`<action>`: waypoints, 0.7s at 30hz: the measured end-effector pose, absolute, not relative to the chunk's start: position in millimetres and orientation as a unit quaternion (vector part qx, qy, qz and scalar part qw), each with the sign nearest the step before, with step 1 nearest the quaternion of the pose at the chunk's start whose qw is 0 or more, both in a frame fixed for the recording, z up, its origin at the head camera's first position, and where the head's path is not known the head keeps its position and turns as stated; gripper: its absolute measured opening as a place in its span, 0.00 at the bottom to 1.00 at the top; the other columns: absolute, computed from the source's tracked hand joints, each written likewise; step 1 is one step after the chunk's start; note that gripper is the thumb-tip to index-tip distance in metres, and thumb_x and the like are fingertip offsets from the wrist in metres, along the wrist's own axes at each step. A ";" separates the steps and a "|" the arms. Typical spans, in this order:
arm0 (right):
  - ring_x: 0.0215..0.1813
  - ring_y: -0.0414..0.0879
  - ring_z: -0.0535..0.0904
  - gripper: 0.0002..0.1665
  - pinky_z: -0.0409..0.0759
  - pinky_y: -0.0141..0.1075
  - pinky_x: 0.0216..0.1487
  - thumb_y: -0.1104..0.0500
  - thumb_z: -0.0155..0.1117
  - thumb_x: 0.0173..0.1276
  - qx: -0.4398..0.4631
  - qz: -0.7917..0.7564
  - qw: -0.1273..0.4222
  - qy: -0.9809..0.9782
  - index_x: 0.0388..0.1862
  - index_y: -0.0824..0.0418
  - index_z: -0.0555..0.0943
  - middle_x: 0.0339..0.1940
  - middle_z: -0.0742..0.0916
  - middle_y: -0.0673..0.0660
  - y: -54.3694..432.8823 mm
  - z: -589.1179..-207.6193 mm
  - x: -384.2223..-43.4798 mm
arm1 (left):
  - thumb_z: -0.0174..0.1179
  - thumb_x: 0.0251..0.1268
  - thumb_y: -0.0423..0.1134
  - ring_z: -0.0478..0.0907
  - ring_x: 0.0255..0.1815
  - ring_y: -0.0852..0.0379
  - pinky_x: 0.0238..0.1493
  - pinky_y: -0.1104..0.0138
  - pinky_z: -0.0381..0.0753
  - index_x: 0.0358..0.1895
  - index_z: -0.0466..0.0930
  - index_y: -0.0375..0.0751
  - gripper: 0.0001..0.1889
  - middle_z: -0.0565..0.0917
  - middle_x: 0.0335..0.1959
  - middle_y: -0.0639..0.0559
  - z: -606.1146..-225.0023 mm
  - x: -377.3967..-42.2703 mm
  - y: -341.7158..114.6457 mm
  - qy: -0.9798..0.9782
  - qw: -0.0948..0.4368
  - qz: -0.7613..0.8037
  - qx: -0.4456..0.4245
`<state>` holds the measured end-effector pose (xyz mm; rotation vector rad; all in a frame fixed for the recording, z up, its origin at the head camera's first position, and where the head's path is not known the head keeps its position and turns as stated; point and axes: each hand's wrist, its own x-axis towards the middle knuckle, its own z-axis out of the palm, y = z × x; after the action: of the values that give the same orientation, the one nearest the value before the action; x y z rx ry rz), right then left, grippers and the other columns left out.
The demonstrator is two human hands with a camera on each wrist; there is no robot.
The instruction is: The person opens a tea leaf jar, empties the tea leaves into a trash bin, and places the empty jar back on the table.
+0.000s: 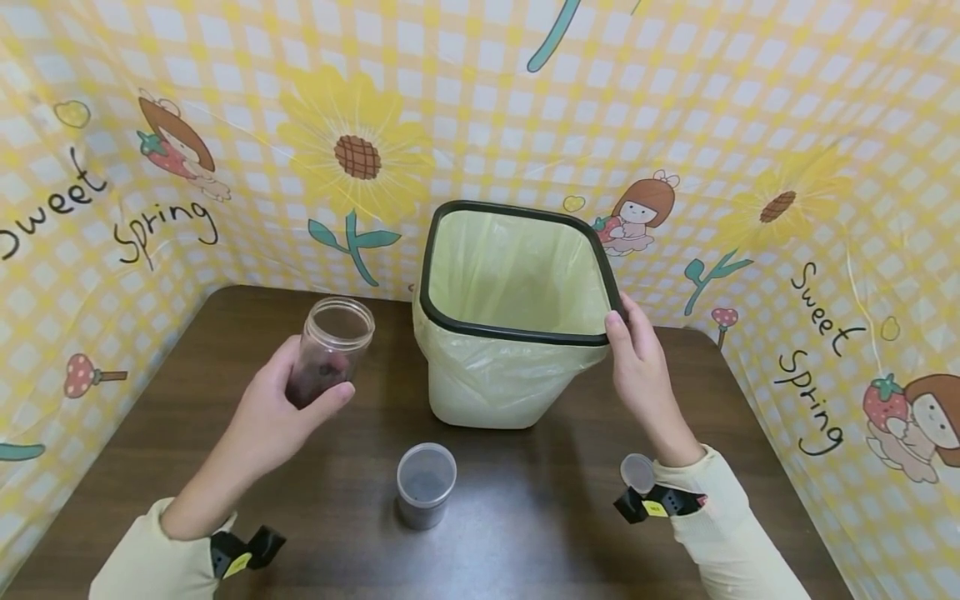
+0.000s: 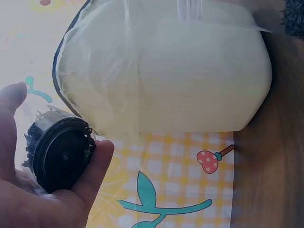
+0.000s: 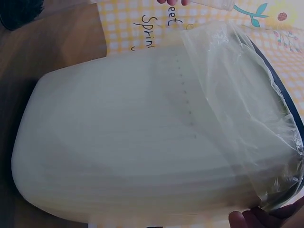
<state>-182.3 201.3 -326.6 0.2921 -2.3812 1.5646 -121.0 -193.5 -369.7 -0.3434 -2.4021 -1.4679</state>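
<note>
My left hand (image 1: 281, 408) grips a clear, lidless plastic jar (image 1: 337, 332) by its lower part, left of the trash bin. Dark loose stuff shows through the jar's wall and, in the left wrist view, around the jar's base (image 2: 64, 154). The pale trash bin (image 1: 483, 396) has a black rim (image 1: 517, 336) and a thin liner bag folded over its edge. At the bin's right side, my right hand (image 1: 643, 367) holds the rim, thumb in front and fingers behind. In the right wrist view only its fingertips (image 3: 247, 219) show, beside the liner (image 3: 237, 99).
A second clear cup (image 1: 426, 483) with grey-dark contents stands upright in front of the bin. A round clear lid (image 1: 637, 472) lies near my right wrist. The brown wooden table (image 1: 525, 533) is bordered by a yellow checked cloth (image 1: 495, 133) at the back and sides.
</note>
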 end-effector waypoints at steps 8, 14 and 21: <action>0.78 0.54 0.60 0.30 0.55 0.46 0.78 0.56 0.44 0.84 0.096 0.541 0.137 -0.824 0.77 0.70 0.62 0.76 0.69 0.66 199.0 -327.2 -182.0 | 0.67 0.66 0.33 0.78 0.38 0.66 0.39 0.75 0.74 0.52 0.77 0.40 0.14 0.82 0.41 0.66 -361.3 -125.3 -192.6 -0.838 0.160 -0.508 -0.119; 0.80 0.52 0.56 0.31 0.52 0.45 0.79 0.57 0.42 0.85 0.097 0.545 0.124 -0.824 0.80 0.70 0.56 0.79 0.64 0.65 197.6 -325.6 -181.5 | 0.68 0.65 0.32 0.77 0.40 0.67 0.42 0.77 0.73 0.52 0.76 0.38 0.15 0.82 0.41 0.68 -359.2 -125.0 -191.9 -0.836 0.161 -0.508 -0.127; 0.82 0.50 0.52 0.34 0.50 0.46 0.80 0.56 0.43 0.85 0.103 0.544 0.117 -0.825 0.82 0.67 0.50 0.83 0.58 0.61 199.1 -323.6 -181.4 | 0.68 0.64 0.31 0.77 0.40 0.67 0.43 0.77 0.72 0.52 0.76 0.38 0.16 0.83 0.42 0.67 -358.4 -125.8 -192.4 -0.831 0.165 -0.513 -0.136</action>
<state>-181.4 199.1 -323.6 0.3012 -2.4132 1.5913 -125.8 -192.4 -358.4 -0.3874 -2.3682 -1.4614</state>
